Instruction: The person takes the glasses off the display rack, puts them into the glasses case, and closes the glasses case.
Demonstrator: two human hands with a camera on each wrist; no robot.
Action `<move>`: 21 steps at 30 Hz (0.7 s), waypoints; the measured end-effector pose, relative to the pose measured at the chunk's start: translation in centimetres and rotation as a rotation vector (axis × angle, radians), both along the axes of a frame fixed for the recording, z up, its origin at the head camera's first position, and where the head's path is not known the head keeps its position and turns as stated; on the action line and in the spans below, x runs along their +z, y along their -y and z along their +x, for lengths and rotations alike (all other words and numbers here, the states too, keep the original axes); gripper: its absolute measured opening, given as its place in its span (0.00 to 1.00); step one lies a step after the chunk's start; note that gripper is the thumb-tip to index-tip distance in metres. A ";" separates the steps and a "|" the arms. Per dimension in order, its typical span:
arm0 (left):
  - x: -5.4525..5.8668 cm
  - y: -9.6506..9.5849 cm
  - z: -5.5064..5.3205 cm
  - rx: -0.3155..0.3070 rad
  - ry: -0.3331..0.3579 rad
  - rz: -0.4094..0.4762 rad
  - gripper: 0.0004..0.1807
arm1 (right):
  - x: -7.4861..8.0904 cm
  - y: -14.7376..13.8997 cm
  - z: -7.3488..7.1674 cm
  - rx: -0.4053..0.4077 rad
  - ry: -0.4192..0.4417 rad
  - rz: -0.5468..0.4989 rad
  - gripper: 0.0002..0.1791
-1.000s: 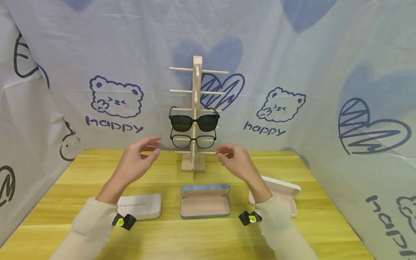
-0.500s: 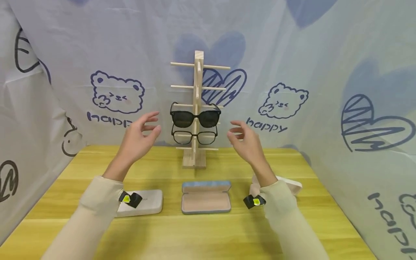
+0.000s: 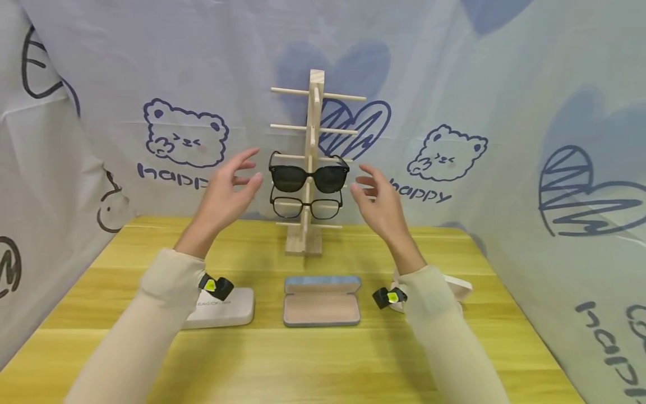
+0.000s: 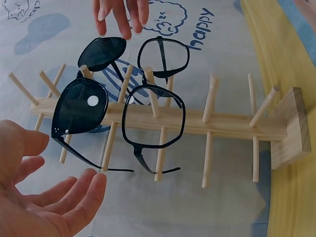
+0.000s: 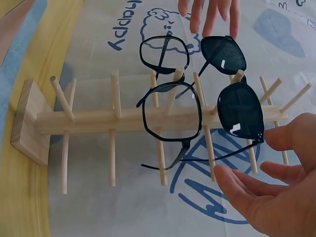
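Observation:
Black sunglasses [image 3: 289, 178] hang on a wooden display stand [image 3: 314, 118], just above a pair of clear-lensed glasses [image 3: 325, 209] with a thin black frame. My left hand [image 3: 229, 188] is raised at the left side of the sunglasses, its fingers loosely bent and thumb apart. On the opposite side my right hand [image 3: 379, 205] mirrors it. In the right wrist view, the right thumb [image 5: 281, 136] comes close to the hinge corner of the sunglasses, with the fingers near the temple arm. The left wrist view shows the left fingertips [image 4: 96, 180] close to the other temple.
On the wooden table [image 3: 303, 365], an open blue glasses case [image 3: 322, 310] lies before the stand. A closed white case [image 3: 229, 308] is at left, partly behind the left wrist. An open white case [image 3: 460, 287] at right is mostly hidden by the right forearm. Printed cloth [image 3: 227, 56] hangs behind.
Both hands have risen from beside the lower glasses to the height of the sunglasses. Over the last half second they have drawn closer in from each side. The glasses stay on the stand.

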State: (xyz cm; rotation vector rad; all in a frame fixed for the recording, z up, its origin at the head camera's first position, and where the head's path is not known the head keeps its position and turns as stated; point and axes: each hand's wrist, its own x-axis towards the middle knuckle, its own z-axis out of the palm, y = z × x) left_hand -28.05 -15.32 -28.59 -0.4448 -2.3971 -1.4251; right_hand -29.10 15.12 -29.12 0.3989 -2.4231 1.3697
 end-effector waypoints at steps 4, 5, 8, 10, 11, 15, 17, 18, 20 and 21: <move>0.2 -0.6 -0.4 0.011 0.008 0.010 0.28 | 0.1 0.4 -0.3 -0.009 -0.008 -0.018 0.28; 0.2 -0.8 -0.5 0.016 0.008 0.009 0.28 | 0.1 0.5 -0.4 -0.011 -0.008 -0.020 0.28; 0.3 -1.1 -0.8 0.033 0.012 0.004 0.27 | 0.2 0.7 -0.7 -0.008 -0.004 -0.035 0.28; 0.4 -1.3 -0.9 0.034 0.017 0.001 0.26 | 0.2 0.8 -0.9 -0.005 -0.002 -0.042 0.28; 0.5 -1.4 -1.0 0.030 0.021 0.004 0.26 | 0.2 0.9 -1.0 -0.004 -0.005 -0.043 0.28; 0.6 -1.9 -1.3 0.016 0.024 0.005 0.24 | 0.2 1.2 -1.5 0.034 -0.010 -0.082 0.26; 0.5 -2.1 -1.3 0.013 0.021 0.006 0.23 | 0.1 1.3 -1.7 0.062 -0.014 -0.109 0.25; 0.5 -2.1 -1.3 0.017 0.018 0.003 0.22 | 0.0 1.4 -1.9 0.080 -0.015 -0.128 0.25; 0.5 -2.2 -1.2 0.026 0.011 -0.002 0.21 | -0.1 1.5 -2.0 0.100 -0.021 -0.143 0.24; 0.5 -2.2 -1.2 0.032 0.006 -0.004 0.20 | -0.1 1.6 -2.0 0.105 -0.022 -0.148 0.24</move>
